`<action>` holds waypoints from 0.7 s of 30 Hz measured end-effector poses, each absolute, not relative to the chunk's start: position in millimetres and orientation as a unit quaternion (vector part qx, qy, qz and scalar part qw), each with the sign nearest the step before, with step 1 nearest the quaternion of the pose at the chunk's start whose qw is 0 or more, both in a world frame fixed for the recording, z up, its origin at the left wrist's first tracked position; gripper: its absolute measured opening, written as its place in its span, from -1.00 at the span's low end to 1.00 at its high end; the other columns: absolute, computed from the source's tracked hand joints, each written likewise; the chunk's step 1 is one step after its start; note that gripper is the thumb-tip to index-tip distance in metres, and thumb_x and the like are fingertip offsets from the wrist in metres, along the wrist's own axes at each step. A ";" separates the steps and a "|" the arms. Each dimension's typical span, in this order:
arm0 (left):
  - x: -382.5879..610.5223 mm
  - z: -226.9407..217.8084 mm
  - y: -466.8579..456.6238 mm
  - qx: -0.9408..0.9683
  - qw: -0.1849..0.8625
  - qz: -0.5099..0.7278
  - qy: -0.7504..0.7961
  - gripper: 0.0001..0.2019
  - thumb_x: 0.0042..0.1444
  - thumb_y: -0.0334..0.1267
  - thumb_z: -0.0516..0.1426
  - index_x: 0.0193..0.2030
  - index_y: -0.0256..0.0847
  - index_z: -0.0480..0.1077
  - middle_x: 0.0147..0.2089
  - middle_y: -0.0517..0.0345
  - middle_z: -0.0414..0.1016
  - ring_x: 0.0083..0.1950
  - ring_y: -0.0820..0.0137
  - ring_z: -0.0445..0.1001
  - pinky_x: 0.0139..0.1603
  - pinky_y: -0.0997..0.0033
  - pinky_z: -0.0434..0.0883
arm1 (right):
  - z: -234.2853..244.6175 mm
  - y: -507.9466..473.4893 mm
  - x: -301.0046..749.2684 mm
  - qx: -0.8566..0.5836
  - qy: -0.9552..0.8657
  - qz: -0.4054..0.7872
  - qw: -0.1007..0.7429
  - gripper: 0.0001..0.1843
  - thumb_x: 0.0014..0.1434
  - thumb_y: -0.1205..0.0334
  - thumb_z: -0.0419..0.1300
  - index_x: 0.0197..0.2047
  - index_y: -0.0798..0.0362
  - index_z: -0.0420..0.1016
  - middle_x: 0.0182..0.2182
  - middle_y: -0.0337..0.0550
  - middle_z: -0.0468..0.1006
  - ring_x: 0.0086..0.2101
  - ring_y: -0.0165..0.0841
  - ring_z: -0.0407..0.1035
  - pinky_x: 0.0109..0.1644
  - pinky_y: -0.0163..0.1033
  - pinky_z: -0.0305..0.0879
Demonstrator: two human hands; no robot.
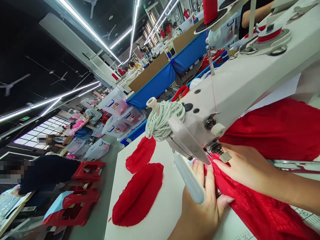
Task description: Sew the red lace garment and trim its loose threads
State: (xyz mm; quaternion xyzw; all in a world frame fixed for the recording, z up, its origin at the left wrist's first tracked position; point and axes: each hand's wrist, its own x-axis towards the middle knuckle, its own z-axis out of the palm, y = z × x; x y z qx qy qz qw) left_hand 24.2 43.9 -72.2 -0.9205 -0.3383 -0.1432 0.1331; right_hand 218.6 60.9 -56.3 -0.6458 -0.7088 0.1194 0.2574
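From my end, the red lace fabric [265, 213] lies under the head of the sewing machine [250, 76], right of centre in the frame. Its narrow end points to the upper left, at the needle area; its long axis runs diagonally down to the lower right corner. I see my left hand [202, 211] beside the fabric, fingers straight and extended toward the needle, thumb spread out at the cloth's edge. My right hand [247, 168] rests on the fabric's upper side; tension dials hide its fingertips, so I cannot tell whether they pinch. At lower centre, two red pieces [138, 195] lie on the white table [172, 203], slanting toward the upper right.
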 end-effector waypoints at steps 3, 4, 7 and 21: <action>24.0 -73.3 42.3 -0.919 0.113 -0.142 -0.350 -0.36 0.35 0.09 -0.09 0.34 -0.43 0.23 0.30 -0.38 0.35 0.35 -0.07 0.31 0.22 -0.05 0.47 | -57.5 61.0 218.6 -0.641 -0.711 0.137 0.254 -0.80 0.18 0.35 0.07 -0.18 -0.08 0.45 -0.34 -0.20 0.68 -0.45 -0.25 0.52 -0.38 -0.21 0.29; 23.8 -73.3 41.9 -0.917 0.099 -0.149 -0.356 -0.41 0.37 0.00 -0.07 0.35 -0.43 0.20 0.32 -0.36 0.34 0.36 -0.05 0.29 0.24 -0.04 0.45 | -57.7 61.4 218.7 -0.643 -0.709 0.143 0.252 -0.83 0.16 0.34 0.09 -0.22 -0.09 0.44 -0.37 -0.21 0.67 -0.46 -0.24 0.51 -0.38 -0.21 0.28; 21.8 -71.8 43.1 -0.904 0.036 -0.199 -0.377 -0.52 0.37 -0.30 -0.10 0.38 -0.41 0.12 0.34 -0.27 0.33 0.39 0.10 0.28 0.30 0.04 0.42 | -56.1 63.1 219.1 -0.654 -0.700 0.160 0.238 -0.87 0.13 0.31 0.13 -0.43 -0.09 0.34 -0.51 -0.26 0.60 -0.50 -0.25 0.47 -0.44 -0.24 0.20; 17.8 -59.7 62.3 -0.902 0.013 -0.204 -0.380 -0.75 0.31 -0.28 0.07 0.04 -0.25 0.47 0.09 -0.06 0.59 0.08 0.27 0.58 0.12 0.32 0.57 | -49.1 73.9 221.6 -0.588 -0.696 0.307 0.275 -0.70 0.17 0.34 0.03 -0.54 -0.07 0.02 -0.62 -0.37 0.37 -0.54 -0.38 0.29 -0.48 -0.29 0.11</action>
